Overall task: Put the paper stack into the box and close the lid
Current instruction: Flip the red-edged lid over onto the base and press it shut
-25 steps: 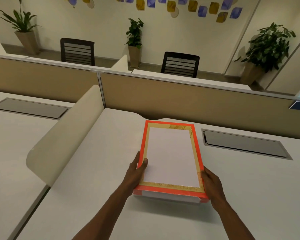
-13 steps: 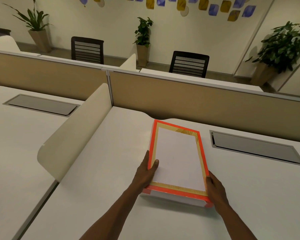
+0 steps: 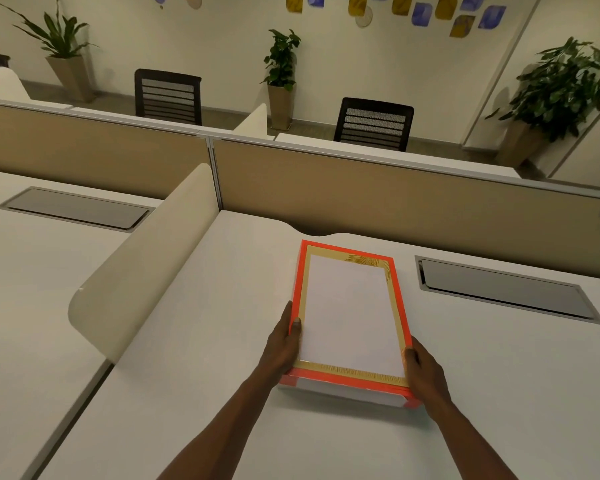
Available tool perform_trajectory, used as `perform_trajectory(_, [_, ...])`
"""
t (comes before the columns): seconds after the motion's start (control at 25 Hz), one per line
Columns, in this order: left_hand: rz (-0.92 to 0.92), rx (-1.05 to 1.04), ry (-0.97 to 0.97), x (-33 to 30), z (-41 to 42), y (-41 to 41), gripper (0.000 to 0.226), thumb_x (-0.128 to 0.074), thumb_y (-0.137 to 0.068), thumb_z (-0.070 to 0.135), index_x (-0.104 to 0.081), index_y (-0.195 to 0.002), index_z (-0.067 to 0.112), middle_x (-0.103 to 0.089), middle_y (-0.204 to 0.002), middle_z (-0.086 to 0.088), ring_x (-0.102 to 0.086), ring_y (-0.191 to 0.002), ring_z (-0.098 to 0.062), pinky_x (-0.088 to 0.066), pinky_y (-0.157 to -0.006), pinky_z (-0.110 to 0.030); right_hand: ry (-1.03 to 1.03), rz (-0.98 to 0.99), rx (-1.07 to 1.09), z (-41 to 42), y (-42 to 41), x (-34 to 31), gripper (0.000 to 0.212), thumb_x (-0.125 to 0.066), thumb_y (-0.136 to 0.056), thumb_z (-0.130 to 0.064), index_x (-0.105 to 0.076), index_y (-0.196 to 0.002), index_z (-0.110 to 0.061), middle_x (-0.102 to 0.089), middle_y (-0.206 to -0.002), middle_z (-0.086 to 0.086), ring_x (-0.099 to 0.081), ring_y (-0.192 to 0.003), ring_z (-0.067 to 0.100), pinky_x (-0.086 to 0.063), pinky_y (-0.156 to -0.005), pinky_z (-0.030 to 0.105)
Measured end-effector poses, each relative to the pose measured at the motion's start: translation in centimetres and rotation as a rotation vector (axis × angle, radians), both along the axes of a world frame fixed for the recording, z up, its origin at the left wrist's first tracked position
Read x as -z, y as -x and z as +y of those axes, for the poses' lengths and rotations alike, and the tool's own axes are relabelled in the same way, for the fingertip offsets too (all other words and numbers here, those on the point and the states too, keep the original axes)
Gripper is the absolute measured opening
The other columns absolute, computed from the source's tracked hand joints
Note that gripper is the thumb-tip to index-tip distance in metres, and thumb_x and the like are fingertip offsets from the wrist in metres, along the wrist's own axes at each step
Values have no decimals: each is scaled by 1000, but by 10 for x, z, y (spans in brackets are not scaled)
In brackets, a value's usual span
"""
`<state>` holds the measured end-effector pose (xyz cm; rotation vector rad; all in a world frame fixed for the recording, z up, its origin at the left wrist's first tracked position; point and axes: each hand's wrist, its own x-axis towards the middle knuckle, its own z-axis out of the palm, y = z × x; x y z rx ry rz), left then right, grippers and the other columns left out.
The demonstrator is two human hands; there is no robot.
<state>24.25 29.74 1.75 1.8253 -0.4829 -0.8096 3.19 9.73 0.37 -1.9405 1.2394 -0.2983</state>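
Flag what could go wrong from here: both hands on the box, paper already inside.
1. The orange-rimmed rectangular box is open and no lid is in view; closing may stall while the person looks for one.
2. The left hand has its thumb hooked over the rim beside the white paper stack; it could crease the top sheets.
3. The right hand only grips the near corner, so the box could pivot on the white desk.

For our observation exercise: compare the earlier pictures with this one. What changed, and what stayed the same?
The orange-rimmed box turned slightly, its far end swinging left. Nothing was taken or released: left hand and right hand still grip its near corners, white paper stack inside, box on the desk.
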Motion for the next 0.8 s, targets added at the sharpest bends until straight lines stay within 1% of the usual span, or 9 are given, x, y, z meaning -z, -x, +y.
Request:
perform_trajectory(0.12, [9, -39, -23, 2, 1, -3, 56, -28, -104, 47, -18, -157, 34, -41, -156, 1, -49, -137, -30, -43, -111, -51, 28, 35, -31, 2, -3, -2, 43, -32, -106, -33, -48, -142, -17, -66, -119, 12, -62, -95, 27, -50, -81, 35])
perform_trajectory(0.28, [-24, -78, -50, 10, 8, 0, 51, -28, -106, 41, -29, -155, 28, -50, -150, -2, -54, -132, -30, -44, -111, -53, 53, 82, -60, 5, -5, -5, 43, -32, -106, -33, -47, -142, -15, -66, -123, 12, -65, -100, 31, -52, -87, 40])
perform_trajectory(0.44, [-113, -92, -48, 15, 8, 6, 49, -31, -106, 36, -35, -153, 21, -56, -145, -6, -57, -128, -30, -46, -110, -53, 85, 99, -36, 8, -5, -3, 43, -31, -107, -32, -45, -143, -14, -67, -122, 14, -66, -102, 34, -54, -89, 42])
perform_trajectory(0.6, [-245, -128, -75, 24, 9, 10, 47, -35, -106, 29, -42, -150, 13, -60, -140, -11, -59, -125, -31, -47, -109, -49, 112, 114, 18, 16, -7, 1, 44, -33, -106, -29, -42, -146, -11, -65, -125, 17, -66, -106, 37, -55, -94, 47])
perform_trajectory(0.72, [-312, -127, -91, 31, 9, 11, 45, -37, -106, 26, -45, -147, 10, -62, -134, -11, -61, -122, -30, -48, -107, -43, 148, 138, 21, 17, -6, 6, 47, -36, -106, -27, -36, -150, -10, -66, -120, 19, -67, -102, 36, -56, -91, 47])
perform_trajectory(0.76, [-334, -119, -101, 32, 8, 10, 44, -37, -106, 25, -46, -146, 9, -63, -132, -12, -61, -120, -29, -49, -106, -41, 148, 141, 18, 17, -6, 6, 48, -37, -106, -27, -34, -151, -10, -66, -121, 19, -67, -103, 36, -56, -91, 47])
perform_trajectory(0.8, [-361, -106, -116, 34, 7, 8, 43, -38, -105, 23, -48, -144, 8, -64, -129, -12, -62, -118, -29, -49, -105, -41, 142, 142, 12, 16, -6, 7, 50, -38, -105, -28, -32, -152, -11, -65, -125, 19, -65, -107, 36, -55, -94, 47])
